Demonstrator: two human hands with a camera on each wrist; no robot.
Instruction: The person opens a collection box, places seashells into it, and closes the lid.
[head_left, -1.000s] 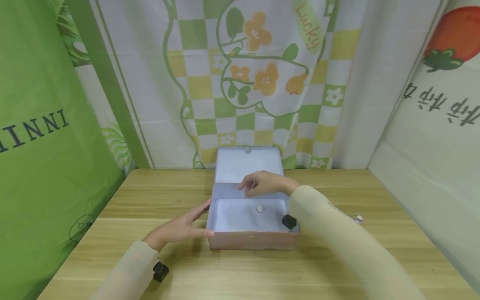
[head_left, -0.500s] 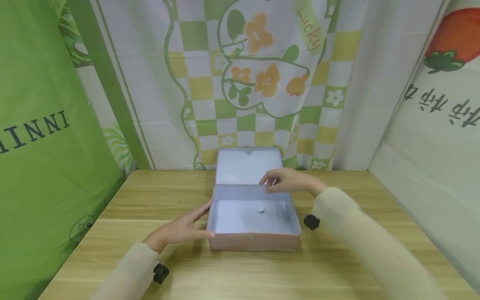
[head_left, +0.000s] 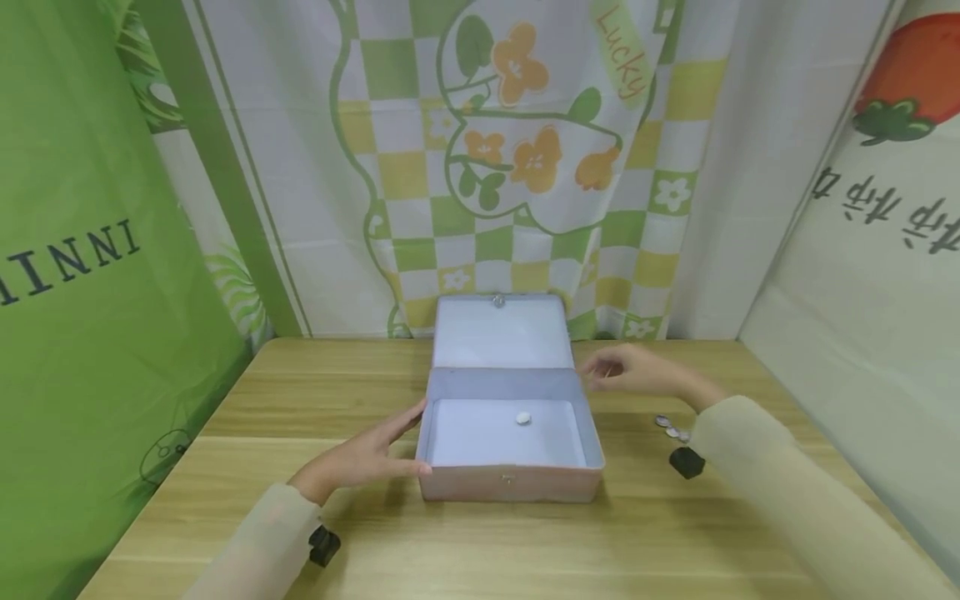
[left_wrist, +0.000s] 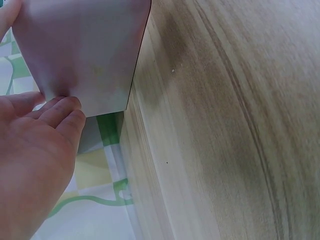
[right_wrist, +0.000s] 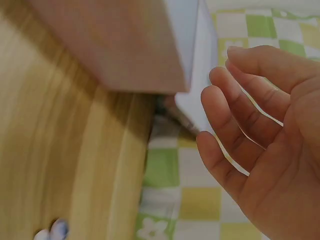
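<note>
one disc [head_left: 683, 436] partly behind sleeve [head_left: 772, 467]; left hand [head_left: 362, 457] relaxed against box [head_left: 476, 486], right hand [head_left: 643, 370] loose.

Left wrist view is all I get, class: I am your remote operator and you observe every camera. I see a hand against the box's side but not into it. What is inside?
Observer: One small pale disc lies on the floor of the box, seen in the head view.
Operator: Is the right hand holding anything?
Observer: No. The right wrist view shows the right hand with its fingers loosely bent and nothing in them.
Operator: And right of the box?
Observer: A few small pieces lie on the table there.
</note>
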